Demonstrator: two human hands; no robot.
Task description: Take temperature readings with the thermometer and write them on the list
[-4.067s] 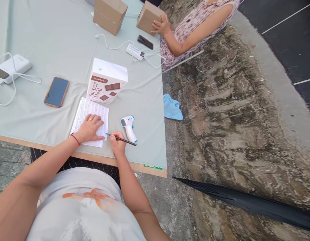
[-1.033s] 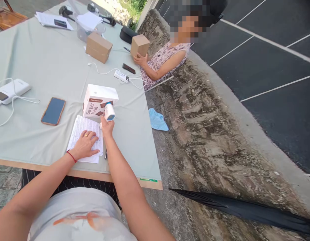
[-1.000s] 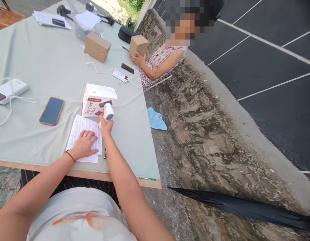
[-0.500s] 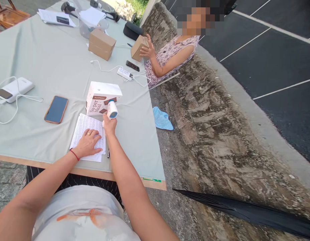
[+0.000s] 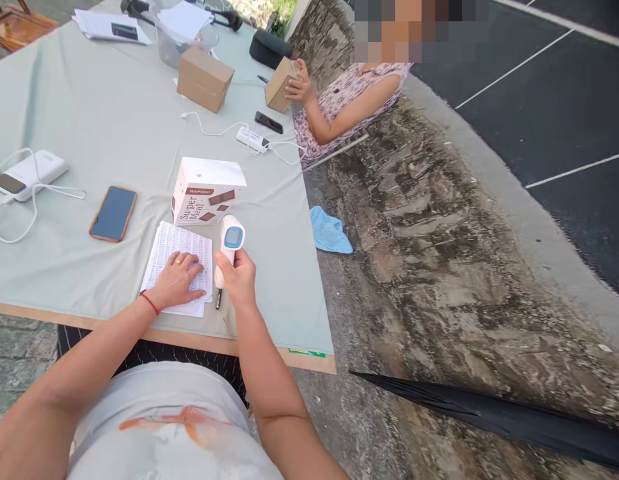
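Note:
My right hand is wrapped round the handle of a white infrared thermometer, whose blue-rimmed screen faces up toward me. Flat on a stack of printed sheets lies my left hand, fingers spread, with a ring and a red wrist cord. Behind the sheets stands a white box printed "Su-per Meal". A dark pen rests beside the papers, just below the thermometer; its upper end is hidden.
Left of the sheets are a phone and a white power bank with a cable. Farther back sit a cardboard box, a plastic tub and a black case. At the right edge another person's hand holds a small carton.
My right hand has drawn the thermometer back from the white box and to the right, turning its screen up. My left hand stays on the sheets. The view has shifted slightly.

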